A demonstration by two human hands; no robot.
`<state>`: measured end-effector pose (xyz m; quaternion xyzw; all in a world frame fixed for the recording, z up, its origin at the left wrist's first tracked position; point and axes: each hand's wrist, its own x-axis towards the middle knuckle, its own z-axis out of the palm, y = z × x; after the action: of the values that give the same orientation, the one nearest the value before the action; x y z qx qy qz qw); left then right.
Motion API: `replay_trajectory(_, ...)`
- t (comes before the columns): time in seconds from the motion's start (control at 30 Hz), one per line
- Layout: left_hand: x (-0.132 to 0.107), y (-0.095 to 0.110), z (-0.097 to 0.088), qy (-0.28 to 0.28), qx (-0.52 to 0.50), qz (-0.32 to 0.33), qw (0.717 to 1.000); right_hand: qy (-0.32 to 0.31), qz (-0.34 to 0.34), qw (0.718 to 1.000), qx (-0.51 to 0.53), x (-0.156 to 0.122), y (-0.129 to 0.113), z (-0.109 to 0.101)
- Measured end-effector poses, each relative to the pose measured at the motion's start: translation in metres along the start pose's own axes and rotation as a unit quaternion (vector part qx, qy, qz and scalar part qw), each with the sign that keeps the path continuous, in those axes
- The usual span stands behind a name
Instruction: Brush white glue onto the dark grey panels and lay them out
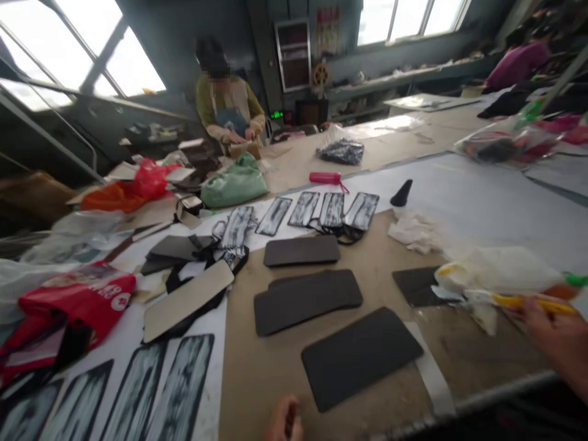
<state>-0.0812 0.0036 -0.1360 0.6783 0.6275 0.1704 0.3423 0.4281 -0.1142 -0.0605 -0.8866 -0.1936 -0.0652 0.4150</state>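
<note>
My right hand (554,334) is closed around the yellow handle of a brush (509,300), whose pale, smeared head points left. Just behind it lies a whitish plastic bottle (505,269) on its side, with a dark panel (418,286) partly under its left end. At the bottom edge shows part of my left hand (285,419), fingers curled in, with nothing visible in them. Nearest to it is a flat dark grey rounded panel (361,358). Beyond that sit overlapping dark panels (307,300) and another single panel (301,251).
Several white-smeared dark panels lie front left (184,386) and in a back row (304,209). A beige panel (188,300) rests on dark pieces. Around are a red bag (92,294), green bag (234,180), crumpled tissue (416,229) and black cone (402,193). A co-worker (229,110) works opposite.
</note>
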Motion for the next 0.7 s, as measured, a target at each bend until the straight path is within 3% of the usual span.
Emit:
replay_trajectory(0.03,-0.014,0.001,0.013,-0.035,-0.006,0.016,0.999,-0.010,0.040,0.999,0.023,-0.009,0.000,-0.005)
replay_trajectory(0.07,-0.023,0.003,0.022,-0.076,-0.010,0.073,0.994,-0.020,0.074,0.994,0.074,-0.018,-0.002,-0.007)
replay_trajectory(0.17,-0.025,0.007,0.037,-0.054,0.021,0.210,0.976,-0.067,0.145,0.957,0.241,-0.058,-0.021,0.003)
replay_trajectory(0.27,-0.012,0.006,0.041,-0.035,0.062,0.297,0.952,-0.163,0.204,0.906,0.333,-0.110,-0.049,0.022)
replay_trajectory(0.47,0.002,0.006,0.045,-0.059,0.095,0.406,0.907,-0.326,0.152,0.868,0.342,-0.203,-0.104,0.063)
replay_trajectory(0.57,0.006,0.007,0.045,-0.074,0.100,0.433,0.893,-0.361,0.131,0.862,0.333,-0.230,-0.120,0.081)
replay_trajectory(0.7,0.009,0.004,0.047,-0.055,0.097,0.452,0.885,-0.377,0.135,0.856,0.327,-0.250,-0.126,0.101)
